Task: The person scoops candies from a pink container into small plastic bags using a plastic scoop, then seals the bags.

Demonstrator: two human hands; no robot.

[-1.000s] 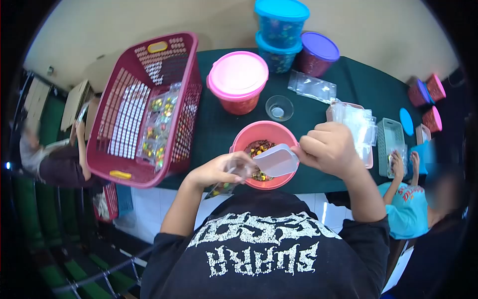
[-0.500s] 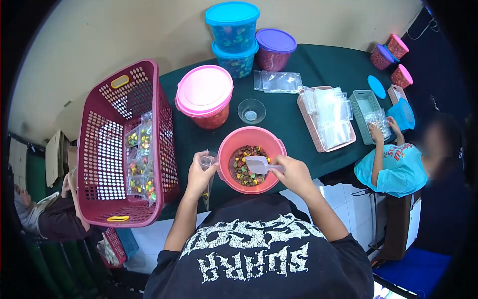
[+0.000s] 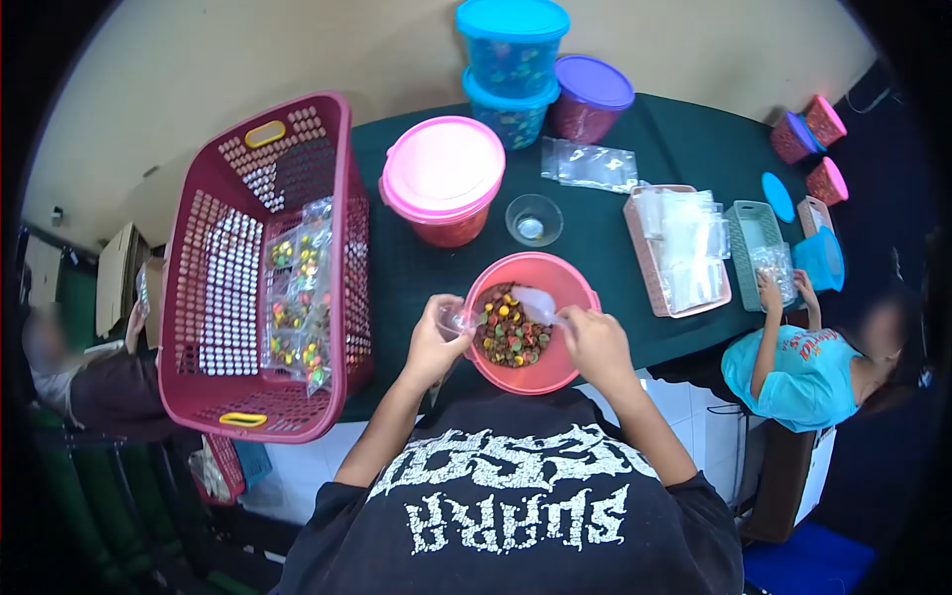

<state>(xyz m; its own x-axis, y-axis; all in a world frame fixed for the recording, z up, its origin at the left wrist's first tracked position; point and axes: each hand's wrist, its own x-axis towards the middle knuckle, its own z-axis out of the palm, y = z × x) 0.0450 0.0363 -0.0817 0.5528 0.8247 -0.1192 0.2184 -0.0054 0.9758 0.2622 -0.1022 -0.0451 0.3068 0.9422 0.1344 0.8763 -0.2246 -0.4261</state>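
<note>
Fingers of the right hand [image 3: 593, 342] hid the handle of the white scoop [image 3: 535, 305], pinched around it. The scoop ran from that hand up-left, its mouth over the candies in the pink bowl [image 3: 570, 369]. The left hand [image 3: 433, 342] pinched a clear bag [image 3: 453, 319], hard to make out, at the bowl's left rim. The red basket [image 3: 342, 213] stood close left; the bowl sat at the table's [image 3: 416, 263] near edge.

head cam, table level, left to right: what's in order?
Maroon basket → pink-lidded tub → pink bowl of candies → pink tray of clear bags → green tray.
</note>
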